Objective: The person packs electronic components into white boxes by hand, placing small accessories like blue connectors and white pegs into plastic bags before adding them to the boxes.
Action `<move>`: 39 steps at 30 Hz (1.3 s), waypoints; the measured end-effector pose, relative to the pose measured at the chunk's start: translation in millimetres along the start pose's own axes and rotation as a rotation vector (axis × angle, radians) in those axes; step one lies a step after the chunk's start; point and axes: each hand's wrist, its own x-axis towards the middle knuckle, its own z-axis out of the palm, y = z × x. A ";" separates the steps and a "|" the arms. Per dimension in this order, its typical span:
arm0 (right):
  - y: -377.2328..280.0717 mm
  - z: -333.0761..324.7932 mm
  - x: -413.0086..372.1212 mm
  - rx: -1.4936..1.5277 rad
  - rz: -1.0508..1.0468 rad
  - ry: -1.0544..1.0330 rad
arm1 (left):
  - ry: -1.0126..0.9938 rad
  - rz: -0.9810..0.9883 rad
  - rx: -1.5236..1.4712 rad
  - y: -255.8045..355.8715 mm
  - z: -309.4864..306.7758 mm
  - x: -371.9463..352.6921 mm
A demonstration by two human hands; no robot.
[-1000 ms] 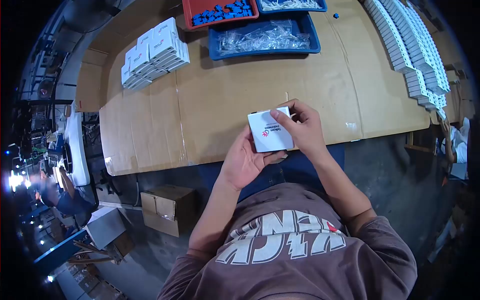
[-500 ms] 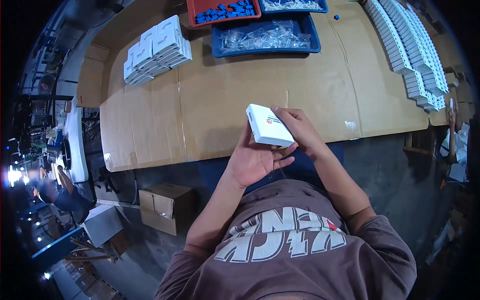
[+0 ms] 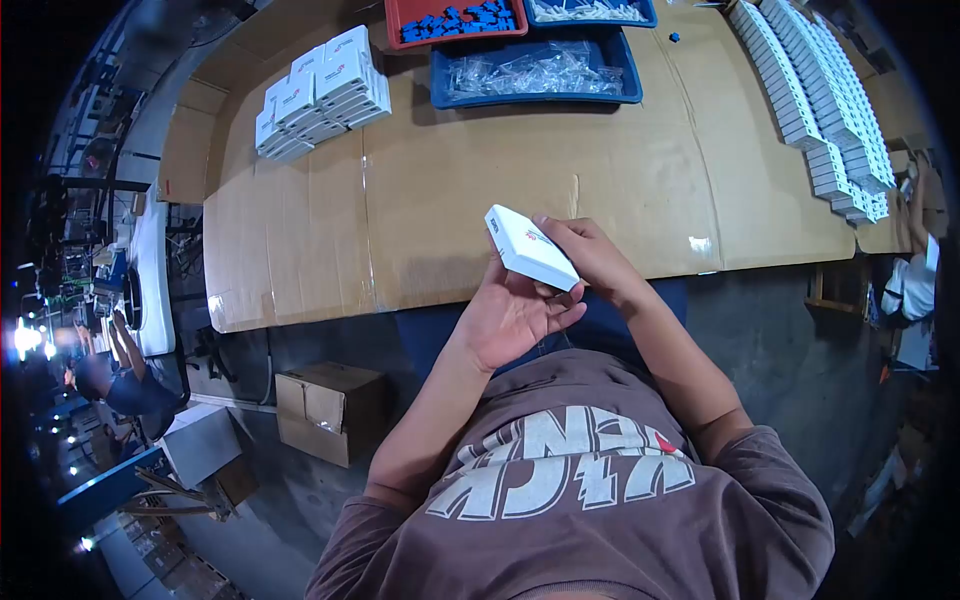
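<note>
A small white box (image 3: 532, 248) with dark print and a red mark on its top is held tilted at the table's near edge. My left hand (image 3: 508, 322) supports it from below and the left side, palm turned up, with some fingers hidden behind the box. My right hand (image 3: 592, 258) grips its right side, thumb along the top edge; its other fingers are mostly out of sight underneath. Beyond the hands lies the cardboard-covered table (image 3: 470, 190).
A stack of similar white boxes (image 3: 325, 90) stands at back left. Long rows of white boxes (image 3: 825, 100) line the right. Behind are a blue tray (image 3: 535, 102) of clear bags, a red tray (image 3: 455, 40) of blue parts and another blue tray (image 3: 590, 22) of white pieces.
The white box has tipped further, showing more of its side and less of its top. Both hands keep hold of it and have shifted slightly left.
</note>
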 end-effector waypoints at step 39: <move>-11.2 -41.6 -25.8 -0.326 -0.811 0.071 | 0.401 1.219 2.179 -27.8 37.8 57.9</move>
